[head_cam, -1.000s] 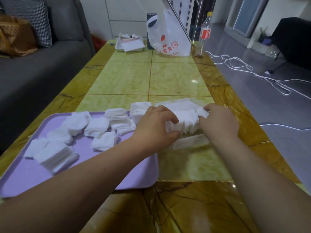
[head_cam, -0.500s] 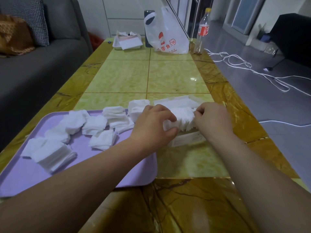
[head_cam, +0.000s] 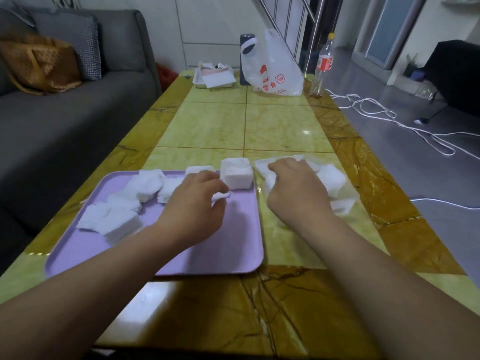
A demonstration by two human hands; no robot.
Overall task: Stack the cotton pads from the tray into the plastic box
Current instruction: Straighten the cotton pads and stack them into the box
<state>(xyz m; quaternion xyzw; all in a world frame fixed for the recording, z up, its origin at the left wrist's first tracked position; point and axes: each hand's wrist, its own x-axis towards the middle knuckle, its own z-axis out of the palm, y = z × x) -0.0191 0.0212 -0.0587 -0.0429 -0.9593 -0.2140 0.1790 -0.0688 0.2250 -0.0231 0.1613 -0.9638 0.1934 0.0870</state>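
Observation:
A lilac tray (head_cam: 228,255) lies on the table with several piles of white cotton pads (head_cam: 111,219) on its far and left parts, and a neat block of pads (head_cam: 237,174) at its far right corner. My left hand (head_cam: 193,206) hovers over the tray, its fingertips pinching a thin cotton pad (head_cam: 222,196). To the right of the tray stands the clear plastic box (head_cam: 342,203) with a stack of pads (head_cam: 331,179) inside. My right hand (head_cam: 296,189) rests on the box's left side, fingers curled on its near edge and the pads there.
At the table's far end stand a white plastic bag (head_cam: 272,74), a dark cylinder (head_cam: 245,58), a clear bottle (head_cam: 323,66) and a tray of papers (head_cam: 215,77). A grey sofa (head_cam: 65,113) runs along the left. White cable (head_cam: 384,118) lies on the floor at right.
My left hand left the pad stack in the box and moved left over the tray, where it pinches a pad. My right hand stayed at the box.

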